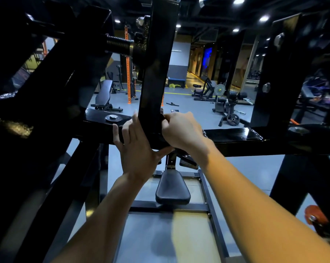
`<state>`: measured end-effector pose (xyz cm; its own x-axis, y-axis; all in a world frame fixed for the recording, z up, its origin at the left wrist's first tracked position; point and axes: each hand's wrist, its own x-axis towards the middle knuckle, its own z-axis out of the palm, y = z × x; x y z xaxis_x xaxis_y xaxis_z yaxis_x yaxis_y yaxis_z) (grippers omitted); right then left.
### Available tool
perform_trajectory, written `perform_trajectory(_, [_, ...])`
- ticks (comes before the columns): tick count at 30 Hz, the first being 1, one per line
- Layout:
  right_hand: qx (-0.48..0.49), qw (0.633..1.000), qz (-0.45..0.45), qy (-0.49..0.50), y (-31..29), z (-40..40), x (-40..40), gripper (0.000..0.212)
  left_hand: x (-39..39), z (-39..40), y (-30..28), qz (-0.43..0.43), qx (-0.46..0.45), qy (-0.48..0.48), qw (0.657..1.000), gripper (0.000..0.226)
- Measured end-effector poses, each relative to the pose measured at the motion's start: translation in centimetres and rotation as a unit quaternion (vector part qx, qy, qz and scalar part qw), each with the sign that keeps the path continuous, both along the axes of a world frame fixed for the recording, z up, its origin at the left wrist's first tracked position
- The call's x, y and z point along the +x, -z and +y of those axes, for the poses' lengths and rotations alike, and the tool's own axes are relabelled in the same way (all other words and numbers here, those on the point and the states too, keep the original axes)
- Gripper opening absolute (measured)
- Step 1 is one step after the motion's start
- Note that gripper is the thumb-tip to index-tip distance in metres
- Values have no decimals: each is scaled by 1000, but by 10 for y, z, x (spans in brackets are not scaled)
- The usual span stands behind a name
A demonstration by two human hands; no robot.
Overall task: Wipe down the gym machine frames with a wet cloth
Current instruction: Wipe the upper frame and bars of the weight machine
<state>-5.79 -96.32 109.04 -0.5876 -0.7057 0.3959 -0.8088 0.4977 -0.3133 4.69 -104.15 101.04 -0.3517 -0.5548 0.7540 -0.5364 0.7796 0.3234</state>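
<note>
The right hand (181, 130) is curled tight against the right face of a black upright post (156, 73), fingers bunched round something dark at the post's edge; whether that is the cloth I cannot tell, since it blends into the paint. The left hand (135, 145) lies on the other side with fingers straight and spread, flat against the post and the crossbar (234, 134) it joins, thumb stretched under the joint.

The frame is glossy black steel, square in section, catching ceiling lights along its faces. A large bolt head (113, 117) sits on the crossbar just left of the hands. Heavier black members rise at the far left and right.

Below the hands, nearer me, is a small padded black seat (172, 188) on a low base frame over grey floor (198, 111). Beyond the post the room opens out: an incline bench (104, 93) to the left, an orange rack upright (128, 69) behind it, and weight plates (233, 119) to the right.
</note>
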Motion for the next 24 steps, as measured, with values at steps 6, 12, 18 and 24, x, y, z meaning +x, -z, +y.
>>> perform_trajectory(6, [-69, 994, 45, -78, 17, 45, 3, 38, -1, -2, 4, 27, -11, 14, 999, 134])
perform_trajectory(12, [-20, 999, 27, 41, 8, -1, 24, 23, -1, -3, 6, 18, -21, -10, 1000, 125])
perform_trajectory(18, [48, 988, 107, 103, 19, 79, -38, 39, 1, -1, 4, 1, -29, -15, 999, 132])
perform_trajectory(24, [40, 960, 101, 260, 13, 92, -27, 30, -1, 1, 5, -8, -39, -34, 999, 133])
